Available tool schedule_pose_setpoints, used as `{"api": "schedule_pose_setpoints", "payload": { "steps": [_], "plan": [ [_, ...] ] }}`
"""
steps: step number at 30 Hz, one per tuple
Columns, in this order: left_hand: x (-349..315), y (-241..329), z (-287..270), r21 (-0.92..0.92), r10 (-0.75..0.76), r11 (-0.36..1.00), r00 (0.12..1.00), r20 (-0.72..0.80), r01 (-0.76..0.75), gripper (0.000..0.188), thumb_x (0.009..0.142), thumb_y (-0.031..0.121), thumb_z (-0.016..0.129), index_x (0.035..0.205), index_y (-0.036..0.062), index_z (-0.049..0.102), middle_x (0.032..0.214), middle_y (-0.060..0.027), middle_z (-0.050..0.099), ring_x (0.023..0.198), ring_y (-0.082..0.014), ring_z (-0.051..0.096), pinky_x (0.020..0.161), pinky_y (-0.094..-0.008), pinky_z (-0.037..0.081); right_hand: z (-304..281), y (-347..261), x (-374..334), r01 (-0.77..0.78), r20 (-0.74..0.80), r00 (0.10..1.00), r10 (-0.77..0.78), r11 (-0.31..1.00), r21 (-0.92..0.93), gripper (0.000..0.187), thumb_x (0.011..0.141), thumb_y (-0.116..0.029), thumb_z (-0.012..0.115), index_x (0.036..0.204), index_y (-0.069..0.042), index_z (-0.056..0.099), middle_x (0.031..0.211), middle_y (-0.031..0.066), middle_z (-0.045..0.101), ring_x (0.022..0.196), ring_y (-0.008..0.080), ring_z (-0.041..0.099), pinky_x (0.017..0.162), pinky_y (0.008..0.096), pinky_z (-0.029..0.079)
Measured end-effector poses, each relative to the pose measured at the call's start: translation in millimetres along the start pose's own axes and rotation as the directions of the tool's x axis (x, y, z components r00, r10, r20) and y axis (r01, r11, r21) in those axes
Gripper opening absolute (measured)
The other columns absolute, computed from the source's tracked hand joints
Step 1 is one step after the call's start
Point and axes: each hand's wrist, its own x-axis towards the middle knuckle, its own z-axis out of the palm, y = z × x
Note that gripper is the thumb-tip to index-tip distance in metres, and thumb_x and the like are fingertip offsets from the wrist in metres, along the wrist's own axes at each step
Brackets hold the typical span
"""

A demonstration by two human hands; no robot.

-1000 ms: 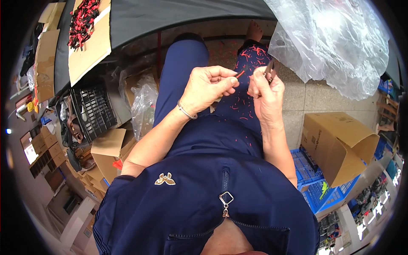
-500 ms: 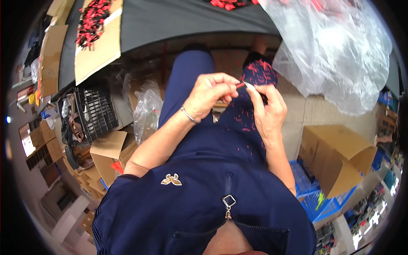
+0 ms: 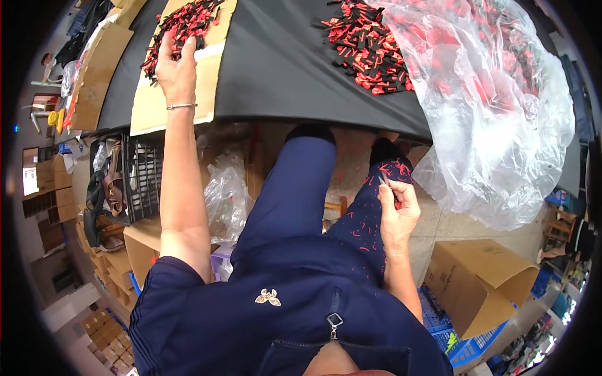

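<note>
My left hand [image 3: 177, 70] is stretched out with its fingers apart, touching a pile of small red and black pieces [image 3: 194, 24]. That pile lies on a flat cardboard sheet [image 3: 207, 78] at the far left of the table. Above my right thigh, my right hand [image 3: 399, 213] is closed round small pointed metal snips [image 3: 384, 179], tips up. Something red shows by its curled fingers, too small to make out. Red scraps [image 3: 360, 235] are scattered over my right trouser leg. Another heap of red and black pieces [image 3: 367, 53] sits at the far right.
A large clear plastic bag [image 3: 495, 144] with red pieces inside hangs over the right edge of the black-covered table [image 3: 269, 75]. An open cardboard box [image 3: 470, 279] rests on a blue crate [image 3: 483, 341] at my right. A black crate [image 3: 145, 178] stands at left.
My hands have parted. The left has gone from the red piece above my lap out to the far-left pile; the right has dropped slightly. More of the table shows.
</note>
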Motion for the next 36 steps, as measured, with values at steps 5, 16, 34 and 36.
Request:
{"api": "schedule_pose_setpoints", "payload": {
  "steps": [5,16,34,36],
  "plan": [
    [-58,37,65,0.137,-0.095,0.989,0.923,0.373,0.047,0.033,0.081,0.018,0.066,0.113,0.0130,0.064,0.087,0.0007,0.067,0.056,-0.0027,0.049,0.058,-0.0215,0.046,8,1,5,0.005,0.001,1.000,-0.005,1.000,-0.015,0.012,0.086,-0.002,0.064,0.096,0.000,0.058,0.085,0.0026,0.063,0.073,0.0057,0.057,0.068,0.0191,0.047],
    [-76,26,147,0.425,-0.099,0.885,0.816,0.569,-0.190,0.023,0.080,0.023,0.064,0.095,0.0050,0.069,0.079,-0.0102,0.069,0.075,-0.0239,0.068,0.072,-0.0328,0.052,-7,14,9,0.016,0.002,1.000,-0.016,0.999,-0.041,0.010,0.085,0.000,0.063,0.095,0.000,0.058,0.084,0.0031,0.062,0.074,0.0066,0.058,0.068,0.0196,0.048],
    [-123,59,67,-0.130,-0.479,0.594,0.478,0.736,0.794,0.011,0.091,0.016,0.054,0.091,0.0056,0.059,0.078,-0.0037,0.064,0.058,-0.0056,0.057,0.052,-0.0177,0.047,6,-4,8,0.036,0.002,0.999,-0.036,0.999,0.028,0.012,0.085,-0.002,0.065,0.095,0.001,0.059,0.086,0.0035,0.063,0.075,0.0058,0.056,0.069,0.0193,0.046],
    [-143,66,55,-0.147,-0.454,0.484,0.391,0.801,0.863,0.011,0.092,0.016,0.055,0.093,0.0050,0.057,0.078,-0.0022,0.062,0.062,-0.0062,0.056,0.055,-0.0191,0.046,14,-15,9,0.032,0.009,0.999,-0.034,0.994,0.102,0.015,0.083,-0.002,0.067,0.095,0.002,0.059,0.086,0.0037,0.063,0.075,0.0065,0.057,0.069,0.0198,0.047]
  ]
}}
